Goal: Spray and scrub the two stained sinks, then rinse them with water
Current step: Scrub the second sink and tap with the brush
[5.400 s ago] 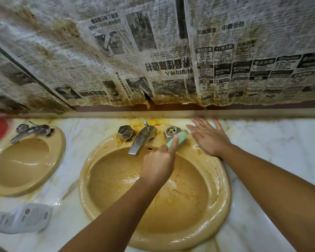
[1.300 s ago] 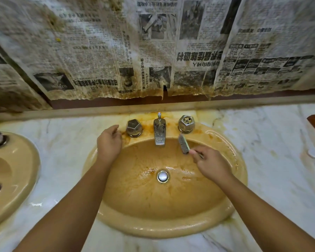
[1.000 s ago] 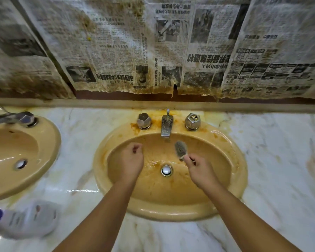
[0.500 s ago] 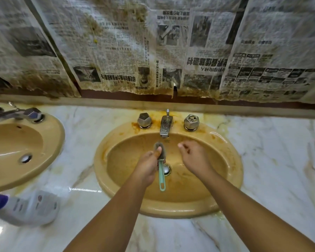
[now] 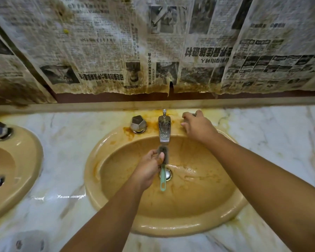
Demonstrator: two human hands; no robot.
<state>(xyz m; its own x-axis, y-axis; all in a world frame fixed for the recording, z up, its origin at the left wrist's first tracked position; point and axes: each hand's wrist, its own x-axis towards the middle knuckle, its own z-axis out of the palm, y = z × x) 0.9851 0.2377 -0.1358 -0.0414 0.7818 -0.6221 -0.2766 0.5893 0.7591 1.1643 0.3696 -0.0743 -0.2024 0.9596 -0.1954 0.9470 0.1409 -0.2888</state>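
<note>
1. The left hand (image 5: 149, 170) has its fingers (image 5: 153, 155) closed round the neck of the brush (image 5: 163, 155). The bristles sit just below the spout (image 5: 164, 129) and the green handle hangs over the drain (image 5: 168, 175). So short a grip on a wet brush could slip and drop it into the basin.
2. The right hand (image 5: 196, 125) curls its fingers (image 5: 186, 116) over the right knob (image 5: 194, 114), which is mostly hidden. A hard turn could bounce water off the bristles onto the table (image 5: 65, 142) and the stained newspaper (image 5: 107, 51) behind.
3. The stained sink (image 5: 91, 171) lies mid-table by the back edge, with brown water beside the drain. A hasty rinse would likely leave the orange marks around the left knob (image 5: 138, 123).
4. The second sink (image 5: 31, 160), at the table's left edge, could catch dirty splashes.
</note>
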